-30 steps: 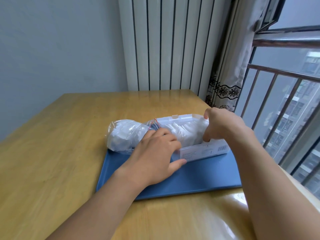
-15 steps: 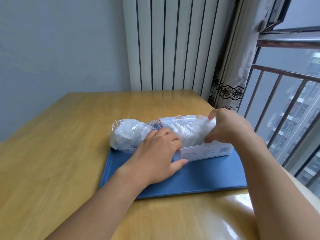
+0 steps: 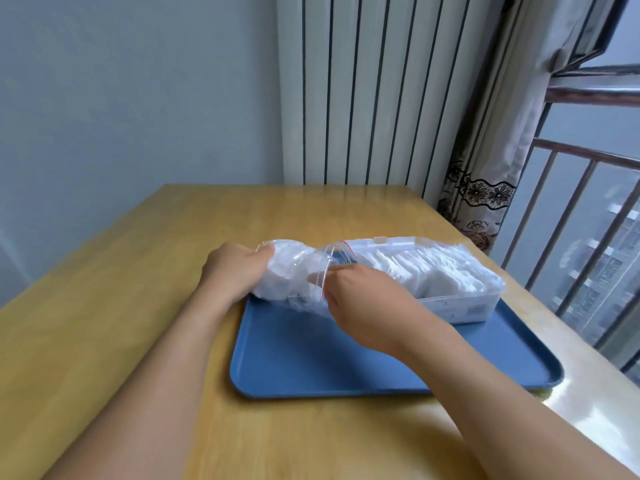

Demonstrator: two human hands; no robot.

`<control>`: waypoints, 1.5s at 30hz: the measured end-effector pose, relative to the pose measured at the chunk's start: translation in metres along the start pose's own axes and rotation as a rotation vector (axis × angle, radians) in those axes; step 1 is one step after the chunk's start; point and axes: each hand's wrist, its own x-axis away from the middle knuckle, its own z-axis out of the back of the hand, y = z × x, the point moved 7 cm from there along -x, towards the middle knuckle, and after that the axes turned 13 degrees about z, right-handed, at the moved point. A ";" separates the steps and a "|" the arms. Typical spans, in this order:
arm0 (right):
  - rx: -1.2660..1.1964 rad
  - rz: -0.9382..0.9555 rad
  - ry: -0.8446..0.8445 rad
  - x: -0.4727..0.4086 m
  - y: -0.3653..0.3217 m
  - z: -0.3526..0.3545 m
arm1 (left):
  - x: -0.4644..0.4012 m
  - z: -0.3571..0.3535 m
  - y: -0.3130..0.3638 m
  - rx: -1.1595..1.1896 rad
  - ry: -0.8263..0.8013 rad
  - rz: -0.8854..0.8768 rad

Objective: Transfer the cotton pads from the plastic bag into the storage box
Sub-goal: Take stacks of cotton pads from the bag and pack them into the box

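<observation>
A clear plastic bag [image 3: 294, 271] with a red zip line lies at the far left of the blue tray [image 3: 311, 358], still holding white cotton pads. My left hand [image 3: 235, 271] grips the bag's closed left end. My right hand [image 3: 360, 299] is at the bag's open mouth, with its fingertips reaching into the opening. To the right stands the clear storage box [image 3: 464, 306], open, with a packed row of white cotton pads [image 3: 415, 268] standing in it. The bag's mouth points toward the box's left end.
The tray sits on a wooden table [image 3: 121, 306]. A white radiator [image 3: 363, 91] and a curtain [image 3: 491, 150] stand behind the table. At the right is a window with metal railing bars [image 3: 571, 220]. The tray's near half is bare blue.
My left hand moved from the bag's mouth to its far left end. My right hand left the box's right side and came to the bag's opening. The camera view shifted.
</observation>
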 end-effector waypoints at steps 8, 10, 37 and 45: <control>-0.208 -0.027 0.212 -0.005 -0.003 0.010 | 0.009 -0.013 0.014 0.406 -0.287 -0.040; -0.270 -0.041 0.259 -0.003 0.000 0.013 | 0.017 -0.021 0.020 0.457 -0.390 -0.039; -0.640 -0.113 0.564 0.018 0.018 0.047 | -0.009 -0.027 -0.002 0.604 -0.219 0.049; -1.475 -0.195 0.778 0.030 0.040 0.055 | 0.068 0.035 0.053 0.751 0.248 -0.473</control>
